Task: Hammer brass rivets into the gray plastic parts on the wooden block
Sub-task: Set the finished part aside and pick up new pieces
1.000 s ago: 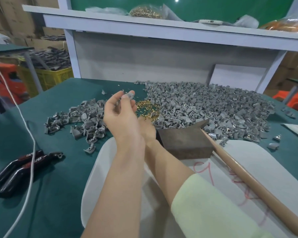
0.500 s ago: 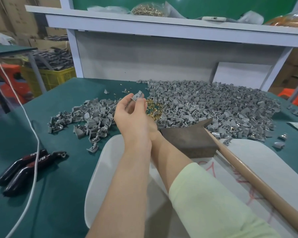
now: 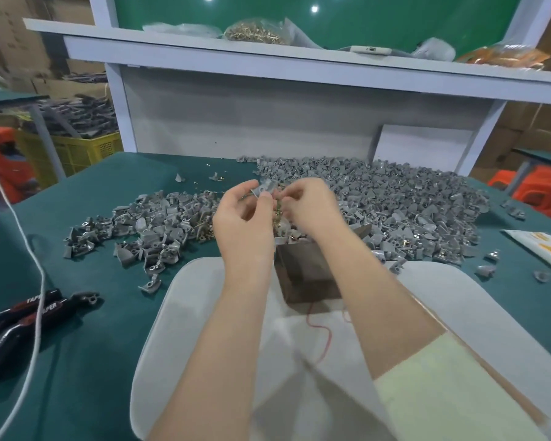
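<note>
**Me:** My right hand (image 3: 309, 208) has come out from behind my left forearm and now sits level with my left hand (image 3: 245, 218), both raised over the loose brass rivets (image 3: 278, 214) on the bench.

**Visitor:** What is each hand holding?

**Me:** My left thumb and fingertips pinch one gray plastic part (image 3: 263, 188), lifted clear of the piles and turned towards me, probably so I can see where a rivet goes. My right fingers curl in against that part. The blur hides whether they hold a rivet.

**Visitor:** Why work in the air and not on the wooden block (image 3: 306, 275)?

**Me:** I judge this to be the loading step, with the rivet seated by hand before any blow. The block waits just below my wrists on the white board (image 3: 204, 313), near enough to set the part straight down.

**Visitor:** And the hammer?

**Me:** Neither hand has it. Its handle (image 3: 500, 377) lies along my right forearm, ready to be picked up. The large heap (image 3: 395, 211) sits to my right and the smaller heap (image 3: 140, 230) to my left.
</note>
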Action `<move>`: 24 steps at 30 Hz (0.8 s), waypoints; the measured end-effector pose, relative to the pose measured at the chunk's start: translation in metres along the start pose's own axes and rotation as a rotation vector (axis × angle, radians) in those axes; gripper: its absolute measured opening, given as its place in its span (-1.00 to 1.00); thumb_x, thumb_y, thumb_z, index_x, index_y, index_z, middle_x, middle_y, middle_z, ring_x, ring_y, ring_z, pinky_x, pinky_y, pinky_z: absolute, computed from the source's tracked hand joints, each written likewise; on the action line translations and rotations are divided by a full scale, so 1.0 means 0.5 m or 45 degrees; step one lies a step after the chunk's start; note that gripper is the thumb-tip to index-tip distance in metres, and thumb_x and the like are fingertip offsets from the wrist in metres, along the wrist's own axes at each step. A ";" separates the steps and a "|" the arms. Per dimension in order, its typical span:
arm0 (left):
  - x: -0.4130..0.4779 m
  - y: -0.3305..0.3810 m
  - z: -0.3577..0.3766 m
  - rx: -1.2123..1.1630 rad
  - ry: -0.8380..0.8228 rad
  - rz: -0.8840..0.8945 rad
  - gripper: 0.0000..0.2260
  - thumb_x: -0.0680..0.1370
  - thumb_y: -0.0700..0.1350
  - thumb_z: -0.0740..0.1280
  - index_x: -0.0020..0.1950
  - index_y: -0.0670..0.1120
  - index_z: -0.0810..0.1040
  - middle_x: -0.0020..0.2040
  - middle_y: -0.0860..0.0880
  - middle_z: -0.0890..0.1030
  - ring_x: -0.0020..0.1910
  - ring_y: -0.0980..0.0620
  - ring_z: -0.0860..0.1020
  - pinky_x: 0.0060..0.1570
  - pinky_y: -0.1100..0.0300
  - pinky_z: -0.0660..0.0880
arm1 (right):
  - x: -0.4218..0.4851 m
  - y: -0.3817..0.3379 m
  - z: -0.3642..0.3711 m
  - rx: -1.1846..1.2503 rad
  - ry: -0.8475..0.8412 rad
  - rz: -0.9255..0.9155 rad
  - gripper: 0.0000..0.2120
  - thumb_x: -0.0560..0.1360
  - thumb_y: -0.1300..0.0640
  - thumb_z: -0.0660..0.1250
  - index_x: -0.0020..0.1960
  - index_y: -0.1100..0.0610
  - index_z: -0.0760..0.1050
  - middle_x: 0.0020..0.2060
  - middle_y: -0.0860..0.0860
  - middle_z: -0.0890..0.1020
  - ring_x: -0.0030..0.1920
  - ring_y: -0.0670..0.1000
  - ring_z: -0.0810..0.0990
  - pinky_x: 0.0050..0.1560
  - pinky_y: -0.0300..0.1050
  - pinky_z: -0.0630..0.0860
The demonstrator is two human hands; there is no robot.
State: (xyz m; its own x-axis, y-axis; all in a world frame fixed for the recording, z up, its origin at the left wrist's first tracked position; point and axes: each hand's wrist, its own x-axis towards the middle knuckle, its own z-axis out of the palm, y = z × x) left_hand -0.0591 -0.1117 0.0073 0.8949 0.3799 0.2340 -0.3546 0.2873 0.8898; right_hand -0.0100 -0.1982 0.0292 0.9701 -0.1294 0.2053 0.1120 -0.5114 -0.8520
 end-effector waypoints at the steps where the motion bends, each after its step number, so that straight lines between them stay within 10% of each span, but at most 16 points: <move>1: -0.004 -0.005 0.004 0.111 -0.076 0.019 -0.84 0.54 -0.25 0.32 -0.07 0.03 0.50 -0.20 -0.01 0.65 -0.21 0.11 0.60 -0.12 0.30 0.51 | -0.001 0.014 -0.028 -0.006 0.045 0.009 -0.84 0.53 0.30 0.26 -0.12 0.11 0.56 -0.07 0.11 0.66 -0.11 0.04 0.63 0.01 -0.07 0.57; 12: -0.063 -0.061 0.042 1.485 -0.587 0.234 -0.87 0.53 0.11 0.33 0.02 0.13 0.54 0.06 0.10 0.59 0.21 -0.03 0.44 0.20 0.04 0.23 | -0.105 0.118 -0.139 0.508 0.072 0.178 -0.85 0.52 0.46 0.20 0.02 0.30 0.48 -0.27 0.10 0.51 -0.34 -0.04 0.54 -0.24 -0.27 0.59; 24: -0.063 -0.059 0.043 1.448 -0.612 0.202 -0.79 0.46 0.06 0.35 0.09 0.14 0.51 0.03 0.13 0.56 0.18 0.02 0.47 0.15 0.05 0.24 | -0.104 0.129 -0.131 0.294 0.117 0.104 -0.79 0.53 0.42 0.17 -0.08 0.14 0.46 -0.29 0.03 0.52 -0.34 0.00 0.58 -0.13 -0.09 0.59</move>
State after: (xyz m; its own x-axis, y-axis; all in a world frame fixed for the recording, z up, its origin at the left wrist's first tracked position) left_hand -0.0709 -0.1511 -0.0178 0.9570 -0.0881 0.2763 -0.2469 -0.7472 0.6170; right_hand -0.0673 -0.2802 -0.0047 0.9556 -0.2441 0.1652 0.0907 -0.2898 -0.9528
